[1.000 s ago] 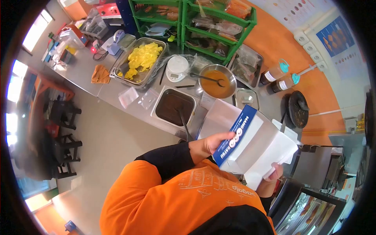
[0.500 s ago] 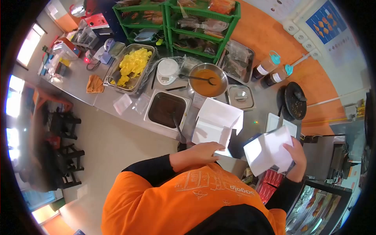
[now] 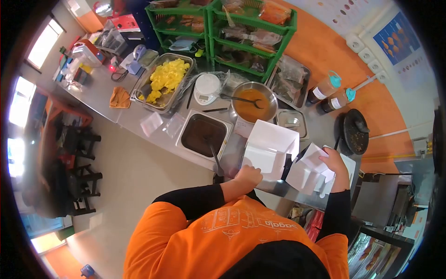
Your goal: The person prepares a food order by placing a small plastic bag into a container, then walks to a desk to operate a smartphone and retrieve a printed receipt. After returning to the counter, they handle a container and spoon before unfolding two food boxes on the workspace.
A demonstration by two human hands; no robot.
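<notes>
An open white cardboard box (image 3: pixel 262 157) stands at the counter's front edge, its lid raised at the back. My left hand (image 3: pixel 248 178) is closed by its front left corner; whatever is in the fingers, if anything, is hidden. To the right, my right hand (image 3: pixel 335 162) grips the upper right flap of a second white cardboard box (image 3: pixel 304 173). That box is partly unfolded, tilted, with a dark outer side. Left of the first box is a steel pan of dark brown sauce (image 3: pixel 199 135), a ladle (image 3: pixel 214 156) resting in it.
Behind are a bowl of orange liquid (image 3: pixel 248 113), a kitchen scale (image 3: pixel 206 88), a tray of yellow food (image 3: pixel 169 81) and green racks (image 3: pixel 241 60). A lidded steel pan (image 3: pixel 292 122), two bottles (image 3: pixel 327 90) and a stone mortar (image 3: pixel 355 132) stand at the right.
My right hand has brought the second box forward and left, close beside the first. My left hand's fingers, outstretched before, are now curled. The camera view has shifted slightly.
</notes>
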